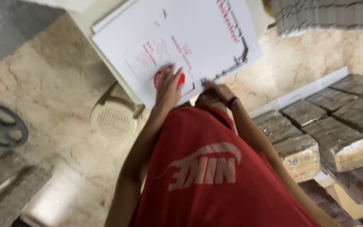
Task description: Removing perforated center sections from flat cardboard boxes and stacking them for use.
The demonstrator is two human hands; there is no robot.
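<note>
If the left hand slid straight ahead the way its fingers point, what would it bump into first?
Probably nothing soon: the left hand lies flat on the white die-cut cardboard sheet, pointing across its red-printed surface toward the far edge.

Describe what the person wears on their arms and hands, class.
Both arms are bare to the shoulder beneath a red sleeveless top. The left hand is bare, without glove or ring visible. The right hand is bare too, with a dark band around its wrist.

Single view, head-worn camera. Looks steeply down the wearer's red sleeveless shirt (215, 176) to the beige marble floor (59, 88). Close range: the flat white printed cardboard sheet (181, 38) lies just beyond the shirt, wrapped brown bundles (316, 130) to its right. Frame blurred, tilted.
</note>
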